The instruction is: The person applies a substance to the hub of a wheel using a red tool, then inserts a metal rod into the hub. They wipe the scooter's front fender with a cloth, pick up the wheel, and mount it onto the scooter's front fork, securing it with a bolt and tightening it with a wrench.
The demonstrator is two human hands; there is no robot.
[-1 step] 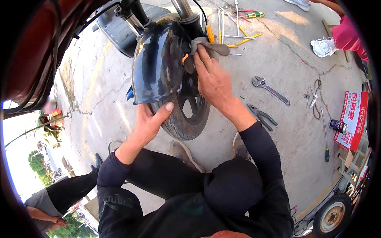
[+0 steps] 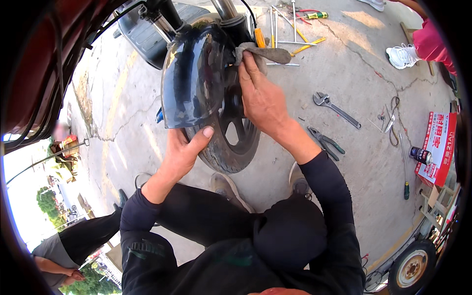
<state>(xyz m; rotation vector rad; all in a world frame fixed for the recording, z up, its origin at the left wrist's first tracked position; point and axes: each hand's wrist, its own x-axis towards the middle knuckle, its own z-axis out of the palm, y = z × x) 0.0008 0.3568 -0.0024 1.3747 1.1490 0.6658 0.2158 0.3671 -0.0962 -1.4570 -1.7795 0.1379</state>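
Observation:
A scooter's front wheel [image 2: 235, 156] stands before me under a glossy black fender [image 2: 189, 78]. My left hand [image 2: 184, 151] grips the black tire just below the fender's lower edge; its thumb lies on the tread and the other fingers are hidden. With fingers bent together, my right hand [image 2: 263, 93] holds a grey rag [image 2: 268, 53] at the fender's right side, by the fork leg [image 2: 233, 24]. One end of the rag sticks out to the right. Part of the rag is hidden behind the fingers.
To the right on the concrete lie an adjustable wrench [image 2: 337, 109], pliers [image 2: 325, 142], scissors [image 2: 392, 120] and a long screwdriver [image 2: 405, 169]. Several tools [image 2: 295, 37] lie beyond the wheel. A spray can [image 2: 420, 156] lies by a red-and-white box [image 2: 439, 145]. Two people stand nearby.
My right hand has shifted slightly left with the rag. The rag's loose end reaches further right, and its part hanging beside the wheel no longer shows. My left hand stays on the tire.

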